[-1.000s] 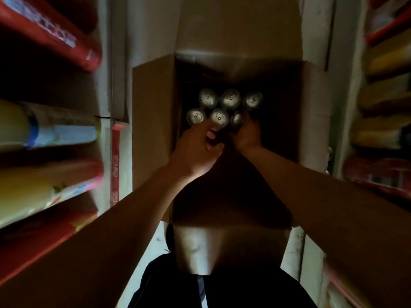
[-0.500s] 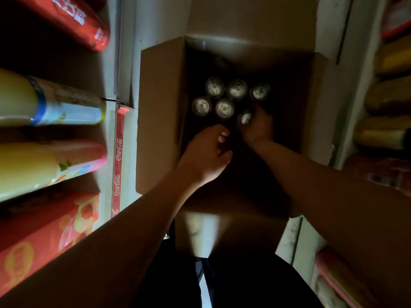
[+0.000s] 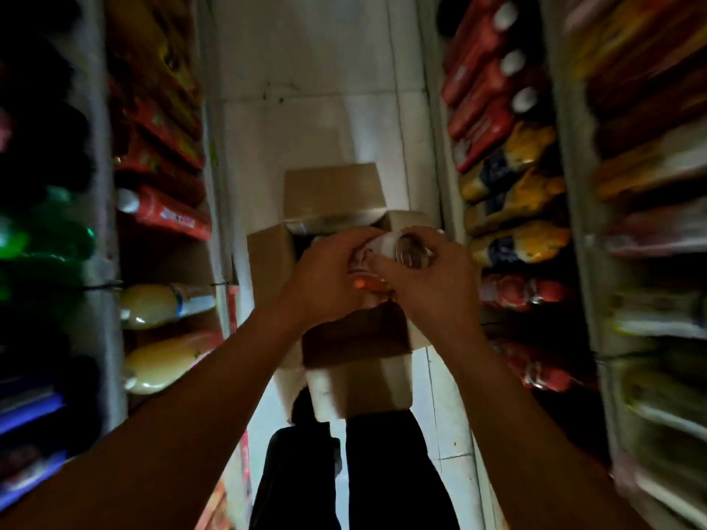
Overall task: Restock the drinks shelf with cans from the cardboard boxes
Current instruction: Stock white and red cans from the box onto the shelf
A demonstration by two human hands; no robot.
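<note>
While the left hand [image 3: 325, 283] and right hand [image 3: 432, 285] grip cans [image 3: 382, 248] together, the open box [image 3: 267, 258] sits below.

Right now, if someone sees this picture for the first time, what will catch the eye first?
First, the two hands at the centre: the left hand and the right hand grip cans together, lifted above the open cardboard box on the floor of a narrow aisle. Next, the shelves on both sides, with yellow juice bottles at the left and red bottles at the upper right.
</note>
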